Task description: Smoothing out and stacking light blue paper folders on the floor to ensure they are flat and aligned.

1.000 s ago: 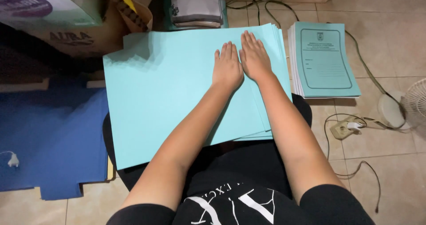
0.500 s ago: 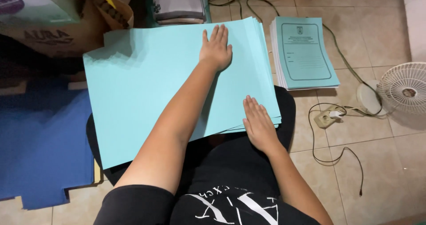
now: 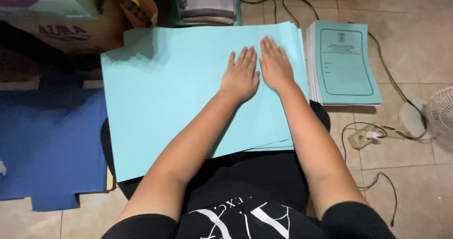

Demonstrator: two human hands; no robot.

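A stack of large light-blue paper sheets point(image 3: 170, 92) lies across my lap and the floor in front of me. My left hand point(image 3: 240, 76) rests flat on the top sheet, fingers apart and pointing away from me. My right hand point(image 3: 275, 67) lies flat beside it, almost touching, near the sheets' right part. Neither hand holds anything. To the right of the stack sits a pile of printed blue-green booklets point(image 3: 347, 64) on the tiled floor.
A cardboard box point(image 3: 71, 29) and a stack of folded cloth point(image 3: 207, 3) stand beyond the sheets. A blue foam mat point(image 3: 47, 144) covers the floor at left. Cables point(image 3: 377, 140), a plug adapter and a white fan point(image 3: 439, 118) lie at right.
My right hand has moved from the near edge of the sheets up next to my left hand. The left hand stays pressed flat on the top sheet.
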